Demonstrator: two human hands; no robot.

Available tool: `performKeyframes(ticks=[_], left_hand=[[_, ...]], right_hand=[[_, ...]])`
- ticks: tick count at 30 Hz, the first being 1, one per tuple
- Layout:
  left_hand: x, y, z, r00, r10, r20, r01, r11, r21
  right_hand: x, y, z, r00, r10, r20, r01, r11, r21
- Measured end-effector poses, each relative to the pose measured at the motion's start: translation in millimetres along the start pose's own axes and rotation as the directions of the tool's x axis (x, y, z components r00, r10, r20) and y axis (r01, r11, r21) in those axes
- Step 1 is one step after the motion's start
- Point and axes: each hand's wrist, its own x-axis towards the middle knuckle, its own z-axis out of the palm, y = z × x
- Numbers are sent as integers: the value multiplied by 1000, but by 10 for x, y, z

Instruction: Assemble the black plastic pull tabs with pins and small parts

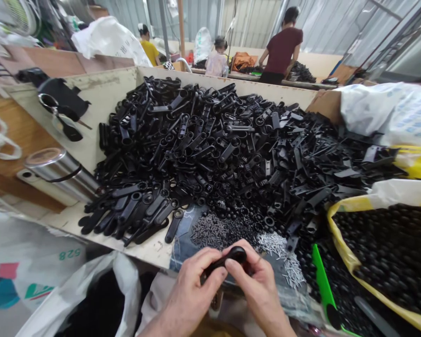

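Close to the front edge of the bench, both my hands grip one black plastic handle part (236,254) with a rounded, ringed end. My left hand (192,281) closes its thumb and fingers round the narrow end. At the rounded end, my right hand (257,285) pinches with thumb and fingertips; whether a small piece is also between those fingers is hidden. Just beyond my hands lie a heap of dark small pins (208,230), a heap of silvery pins (291,269) and small black pieces (240,231), on a blue cloth (182,234).
A big pile of black plastic parts (196,135) fills the walled bench (101,77). Similar handle parts (129,210) lie front left, near a steel flask (61,171). At right stand a green plate (323,281) and a sack of black balls (389,252). Several people work behind.
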Motion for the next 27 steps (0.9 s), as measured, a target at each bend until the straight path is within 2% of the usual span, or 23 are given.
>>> performKeyframes(ticks=[2, 4, 8, 12, 14, 17, 18, 22, 25, 27], left_hand=[[-6, 27, -51, 999, 20, -34, -21, 1000, -21], [-14, 67, -101, 998, 57, -33, -56, 998, 32], [-35, 184, -189, 986, 151, 71, -162, 969, 185], [-83, 196, -200, 962, 212, 175, -245, 950, 195], [-109, 110, -144, 961, 256, 105, -272, 942, 196], [-121, -62, -19, 951, 277, -140, -253, 952, 171], [-117, -109, 17, 948, 263, -180, -238, 960, 147], [-91, -235, 82, 986, 120, -112, -119, 993, 16], [-114, -336, 54, 991, 76, -106, -75, 997, 14], [-155, -399, -12, 987, 97, -128, -87, 993, 82]], right_hand=[[10, -12, -8, 1000, 24, -10, -23, 997, 78], [7, -20, 4, 999, 52, 1, -51, 989, 142], [-33, -5, 49, 998, 65, -14, -62, 982, 180], [-59, 12, 57, 995, 91, -42, -82, 979, 188], [-43, 3, 70, 995, 91, -39, -83, 982, 169], [3, -12, 118, 996, 61, -58, -52, 987, 150], [13, -7, 136, 996, 67, -66, -56, 986, 155], [-1, 106, 168, 979, 194, -61, -180, 967, 179], [5, 210, 187, 968, 245, 54, -251, 954, 166], [65, 200, 221, 967, 215, 136, -230, 967, 110]])
